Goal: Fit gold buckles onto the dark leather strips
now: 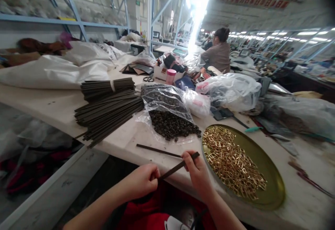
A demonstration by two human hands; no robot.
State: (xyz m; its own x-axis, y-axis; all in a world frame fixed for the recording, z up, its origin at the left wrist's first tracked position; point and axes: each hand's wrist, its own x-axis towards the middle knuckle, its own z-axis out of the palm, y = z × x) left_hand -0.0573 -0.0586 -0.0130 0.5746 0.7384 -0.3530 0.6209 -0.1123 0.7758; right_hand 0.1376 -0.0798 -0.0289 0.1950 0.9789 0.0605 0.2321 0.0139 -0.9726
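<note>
A dark brown strap (175,169) runs between my two hands above the table's front edge. My left hand (148,178) is closed round its lower end. My right hand (194,169) pinches it close to the upper end, between thumb and fingers. Behind, a second dark strip (158,150) lies on the table and reaches toward my right fingers. Beyond that, many small dark loops (171,125) spill from a clear plastic bag (166,96). To the right of my right hand, gold metal buckles (232,160) lie heaped on an oval gold tray (276,188).
Bundled dark strips (107,113) are stacked at the left. Behind are white sacks (60,71), black scissors (148,79), a pink-lidded jar (171,76) and stuffed plastic bags (230,90). A person (218,54) sits farther back. The table's front edge runs just before my lap.
</note>
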